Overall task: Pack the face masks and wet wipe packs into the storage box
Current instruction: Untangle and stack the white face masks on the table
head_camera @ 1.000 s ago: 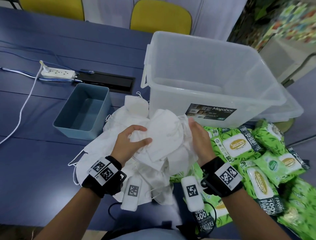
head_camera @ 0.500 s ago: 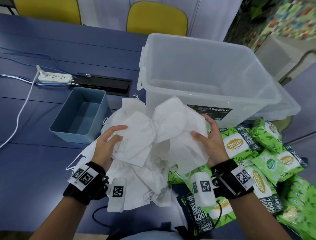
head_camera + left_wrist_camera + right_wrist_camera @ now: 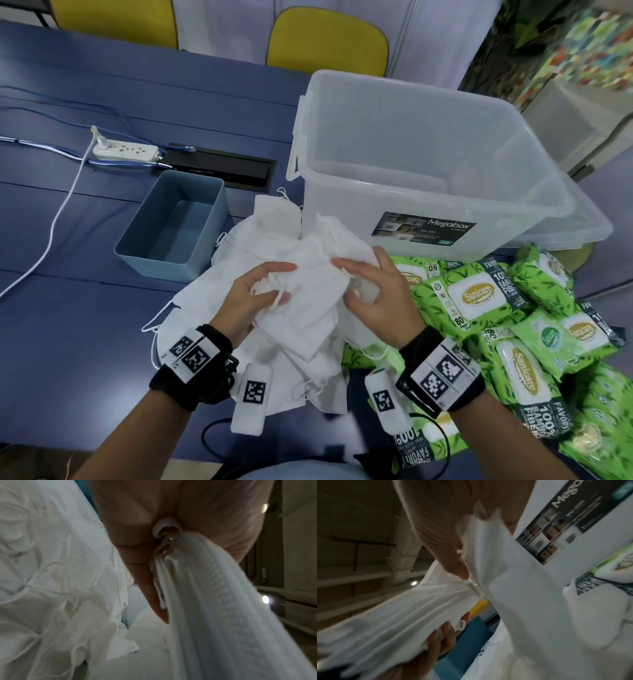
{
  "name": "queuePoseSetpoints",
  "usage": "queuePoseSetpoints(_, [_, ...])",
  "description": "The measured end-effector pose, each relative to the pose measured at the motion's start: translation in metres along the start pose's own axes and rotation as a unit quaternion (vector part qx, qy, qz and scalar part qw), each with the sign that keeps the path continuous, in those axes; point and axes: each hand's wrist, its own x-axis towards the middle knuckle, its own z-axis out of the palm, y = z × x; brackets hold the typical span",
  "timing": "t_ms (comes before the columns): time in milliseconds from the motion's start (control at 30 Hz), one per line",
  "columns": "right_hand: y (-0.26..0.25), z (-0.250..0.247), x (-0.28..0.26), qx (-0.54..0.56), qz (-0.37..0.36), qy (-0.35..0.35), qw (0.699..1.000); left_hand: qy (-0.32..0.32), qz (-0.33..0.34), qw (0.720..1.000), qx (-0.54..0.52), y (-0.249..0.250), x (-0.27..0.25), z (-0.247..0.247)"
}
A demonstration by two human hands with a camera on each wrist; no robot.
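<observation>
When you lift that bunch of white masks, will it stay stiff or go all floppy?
Probably floppy: the face masks sag and crumple between the left hand and right hand. They look light, thin fabric. Their loose ear loops dangle and tangle, so extra masks may well come along or slip out.

Blue table (image 3: 85, 308) bearing a clear storage box (image 3: 428, 164), a blue bin (image 3: 174, 226), a white power strip (image 3: 125, 152), heaped white face masks (image 3: 274, 233) and green wet wipe packs (image 3: 479, 298).
</observation>
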Motion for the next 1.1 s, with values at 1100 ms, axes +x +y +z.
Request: queuePoseSetpoints(1100, [0.024, 0.001, -0.007, 0.344, 0.364, 0.060, 0.863, 0.160, 0.048, 0.980, 0.108, 0.004, 0.021, 0.002])
